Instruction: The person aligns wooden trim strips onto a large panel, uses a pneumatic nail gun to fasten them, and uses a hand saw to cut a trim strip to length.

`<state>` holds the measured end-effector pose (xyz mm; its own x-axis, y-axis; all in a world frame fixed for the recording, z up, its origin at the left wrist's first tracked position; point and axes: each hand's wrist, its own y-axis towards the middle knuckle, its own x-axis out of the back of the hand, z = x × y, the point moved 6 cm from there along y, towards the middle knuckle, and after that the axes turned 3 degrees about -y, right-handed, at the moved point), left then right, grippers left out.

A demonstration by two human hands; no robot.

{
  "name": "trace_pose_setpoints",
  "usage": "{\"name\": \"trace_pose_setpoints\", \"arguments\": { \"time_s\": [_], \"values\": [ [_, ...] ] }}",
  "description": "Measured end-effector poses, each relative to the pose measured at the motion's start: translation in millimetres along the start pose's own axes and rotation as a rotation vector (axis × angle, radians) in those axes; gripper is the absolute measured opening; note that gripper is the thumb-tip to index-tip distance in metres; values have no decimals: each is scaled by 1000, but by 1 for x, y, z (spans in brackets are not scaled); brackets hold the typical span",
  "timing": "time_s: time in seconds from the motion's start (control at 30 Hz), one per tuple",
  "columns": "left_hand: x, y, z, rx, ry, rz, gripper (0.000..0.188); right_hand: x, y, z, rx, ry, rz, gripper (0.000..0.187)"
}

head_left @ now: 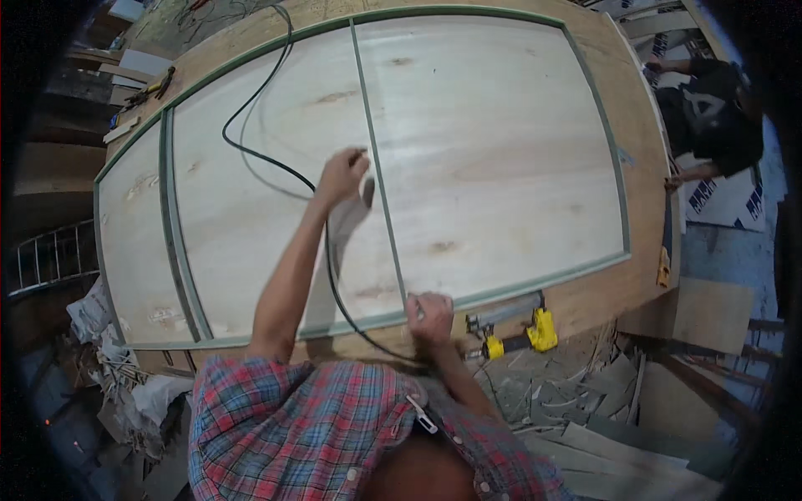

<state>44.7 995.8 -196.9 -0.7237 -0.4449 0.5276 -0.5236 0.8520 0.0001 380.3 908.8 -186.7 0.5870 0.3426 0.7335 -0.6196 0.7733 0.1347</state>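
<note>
A large pale plywood panel (pixel 501 108) lies on the workbench, edged by thin green strips. One narrow green divider strip (pixel 373 134) crosses it from far to near. Above the panel, just left of this divider, my left hand (pixel 341 177) is closed in a pinch; what its fingertips hold is too small to make out. At the near frame edge, my right hand (pixel 430 319) is closed by the divider's near end, and its grip is hidden. A black hose (pixel 267 159) curves over the panel, past my left wrist, toward my right hand.
Right of my right hand, a yellow and black nail gun (pixel 541 329) rests at the bench's near edge. A handsaw (pixel 665 259) with a yellow handle lies at the right. Another person (pixel 710 117) stands beyond. Tools (pixel 159 88) lie far left; offcuts (pixel 576 392) cover the floor.
</note>
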Motion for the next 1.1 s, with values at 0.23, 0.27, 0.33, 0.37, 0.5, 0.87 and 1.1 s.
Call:
{"name": "trace_pose_setpoints", "arguments": {
  "time_s": [0.23,0.27,0.33,0.37,0.5,0.87,1.1],
  "values": [
    [-55,-276,-42,111,-38,268,30,4,-6,-24,-358,549,-26,34],
    [-54,-291,-50,34,-50,209,30,2,-6,-26,-383,604,6,35],
    [-60,-318,-66,-184,223,270,37,-1,-8,-32,-440,646,48,34],
    [-57,-319,-66,-171,238,243,37,0,-8,-31,-389,669,56,34],
    [-61,-311,-60,-157,244,340,45,2,-14,-14,2,136,151,21],
    [-82,-311,-43,-256,367,461,46,-3,-23,-20,38,-77,358,25],
    [-84,-310,-42,-187,428,507,45,1,-20,-15,7,-49,376,28]
  ]
}}
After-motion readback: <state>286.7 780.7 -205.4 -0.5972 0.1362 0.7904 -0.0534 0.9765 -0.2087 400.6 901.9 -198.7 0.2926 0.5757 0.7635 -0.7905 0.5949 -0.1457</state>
